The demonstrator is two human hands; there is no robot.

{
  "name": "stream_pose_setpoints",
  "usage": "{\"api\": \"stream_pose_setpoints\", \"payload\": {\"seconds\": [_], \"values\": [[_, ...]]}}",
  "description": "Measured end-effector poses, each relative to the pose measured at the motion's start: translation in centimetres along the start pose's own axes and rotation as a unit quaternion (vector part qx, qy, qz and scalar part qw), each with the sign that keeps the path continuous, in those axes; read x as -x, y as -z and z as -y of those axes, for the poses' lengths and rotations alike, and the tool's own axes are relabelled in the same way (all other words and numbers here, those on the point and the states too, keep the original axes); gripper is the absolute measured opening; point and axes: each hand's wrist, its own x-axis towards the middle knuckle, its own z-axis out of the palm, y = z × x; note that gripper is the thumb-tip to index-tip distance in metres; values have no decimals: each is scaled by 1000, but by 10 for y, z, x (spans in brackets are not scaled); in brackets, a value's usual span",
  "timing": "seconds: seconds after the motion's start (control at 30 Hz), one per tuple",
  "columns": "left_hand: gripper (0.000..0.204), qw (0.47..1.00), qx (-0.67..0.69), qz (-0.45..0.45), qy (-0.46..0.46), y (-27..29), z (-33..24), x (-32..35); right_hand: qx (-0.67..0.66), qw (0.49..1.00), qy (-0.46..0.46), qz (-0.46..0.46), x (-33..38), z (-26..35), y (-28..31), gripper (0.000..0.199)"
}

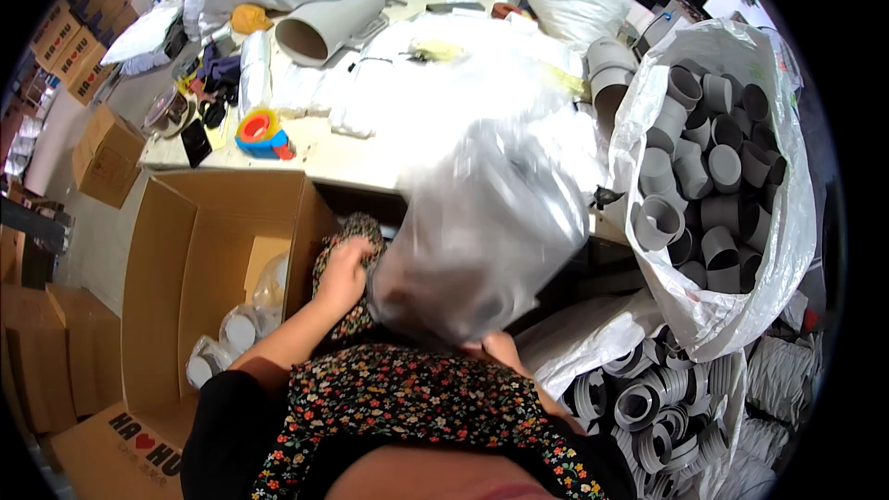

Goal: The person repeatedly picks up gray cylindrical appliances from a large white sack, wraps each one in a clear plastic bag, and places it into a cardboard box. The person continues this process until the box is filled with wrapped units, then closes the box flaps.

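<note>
We are gripping a clear crumpled plastic bag [482, 222] with both hands [344, 270], beside the open brown cardboard box [199, 259], its mouth apparently needing opening next.

A glossy, crinkled clear plastic bag [482, 222] is gleaming beside matt brown cardboard box [185, 259] and matt grey plastic fittings [704, 176].

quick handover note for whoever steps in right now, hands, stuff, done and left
Left hand: gripping the edge of the clear plastic bag at lap level.
Right hand: mostly hidden under the bag, seems to hold it from below.
Cardboard box on the left: open, a few bagged bundles at the bottom.
Big sack on the right: full of loose grey pipe fittings.
Done: some bundles boxed. Left: much of the sack.
</note>
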Motion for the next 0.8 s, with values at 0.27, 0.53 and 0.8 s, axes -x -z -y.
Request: {"api": "stream_pose_setpoints", "payload": {"seconds": [0.27, 0.53, 0.8], "values": [[65, 977, -92, 0, -194, 0, -75, -38, 71, 936, 157, 306, -73, 79, -7, 15], [31, 917, 237, -288, 139, 172, 26, 33, -206, 955, 131, 167, -118, 137, 25, 33], [34, 880, -18, -258, 399, 297, 129, 196, -164, 961, -78, 209, -142, 117, -29, 23]]}}
